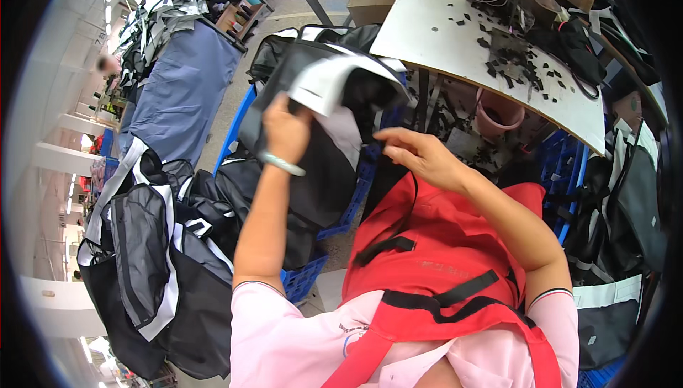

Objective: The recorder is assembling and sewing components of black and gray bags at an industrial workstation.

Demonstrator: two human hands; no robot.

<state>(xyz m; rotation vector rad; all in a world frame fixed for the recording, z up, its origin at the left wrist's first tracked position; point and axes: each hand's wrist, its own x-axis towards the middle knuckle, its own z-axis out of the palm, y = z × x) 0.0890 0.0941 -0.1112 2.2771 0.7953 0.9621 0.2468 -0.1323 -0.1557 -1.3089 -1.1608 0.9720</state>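
My left hand [287, 130], with a pale bracelet at the wrist, is closed on the edge of a black fabric piece with a white band [321, 83]. The band curves up and over, blurred by motion. Below it, black fabric [324, 182] spreads across a blue plastic crate [356, 199]. To the right of the band, my right hand [421, 155] reaches inward above my lap. Its thumb and forefinger look slightly apart, with nothing visible between them. A red apron [427, 238] covers my lap.
A white table [420, 32], scattered with small black scraps, stands at the upper right. Beneath it is a pink bucket [498, 118]. Black and white fabric pieces [153, 253] are heaped at left. More fabric [612, 317] lies at right, beside blue crates [562, 167].
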